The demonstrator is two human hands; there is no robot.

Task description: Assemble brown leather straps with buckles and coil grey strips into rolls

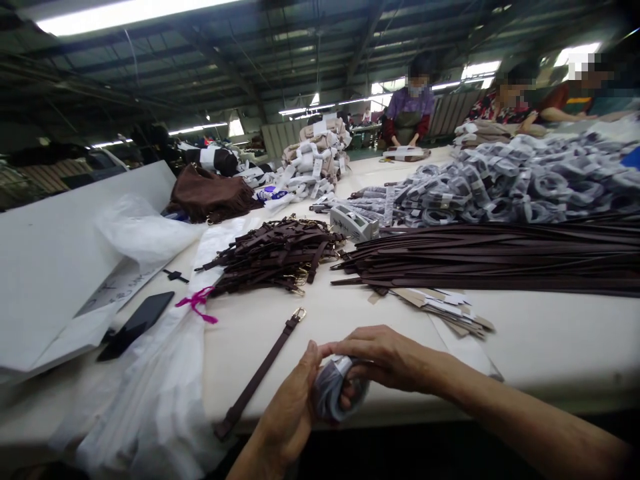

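Between my two hands, at the table's front edge, is a coiled strap in clear plastic wrap [330, 393], with a pale patch on top. My left hand [295, 400] grips the coil from the left side. From the right, my right hand [385, 357] closes over it, some fingers curled into the middle of the ring. To the left of my hands a short dark brown strap with a gold buckle [265, 367] lies flat and slanted. Beyond it rises a pile of similar buckled straps [275, 253]. Long brown straps [500, 257] lie in a bundle at the right.
Wrapped coils [525, 177] are heaped at the back right. A grey tape dispenser [354, 223] stands mid-table, and cardboard tags [445, 307] lie nearer. On the left are plastic bags [155, 393], a phone [137, 323] and a brown fringed bag [210, 193]. Several people work across the table.
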